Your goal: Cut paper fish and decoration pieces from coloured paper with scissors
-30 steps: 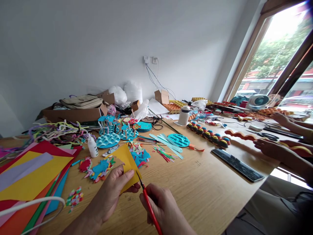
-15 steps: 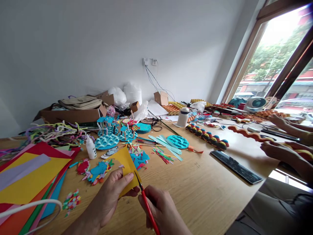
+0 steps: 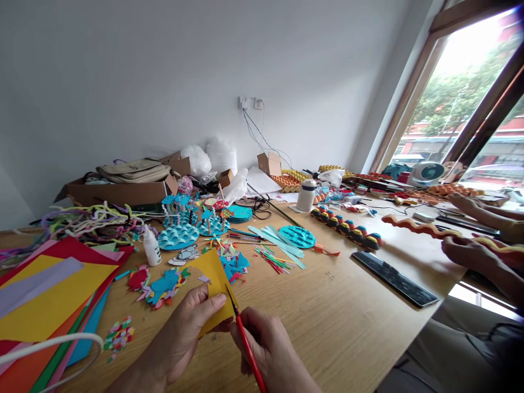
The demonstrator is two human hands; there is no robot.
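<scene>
My left hand (image 3: 184, 333) pinches a folded piece of yellow paper (image 3: 213, 278) between thumb and fingers, low in the middle of the head view. My right hand (image 3: 270, 352) grips red-handled scissors (image 3: 245, 344), whose dark blades meet the right edge of the yellow paper. Both hands are above the front part of the wooden table (image 3: 327, 316). Just beyond them lie blue and red paper cut-outs (image 3: 164, 284).
A stack of coloured paper sheets (image 3: 49, 295) lies at the left, with a white glue bottle (image 3: 152, 248) and blue paper discs (image 3: 180, 236) behind. A black ruler (image 3: 395, 278) lies to the right. Another person's hands (image 3: 475, 254) hold an orange wavy strip at the far right.
The scissors and the yellow paper have shifted slightly, the blades reaching a little further along the paper's edge. The other person's hands at the right have moved a little.
</scene>
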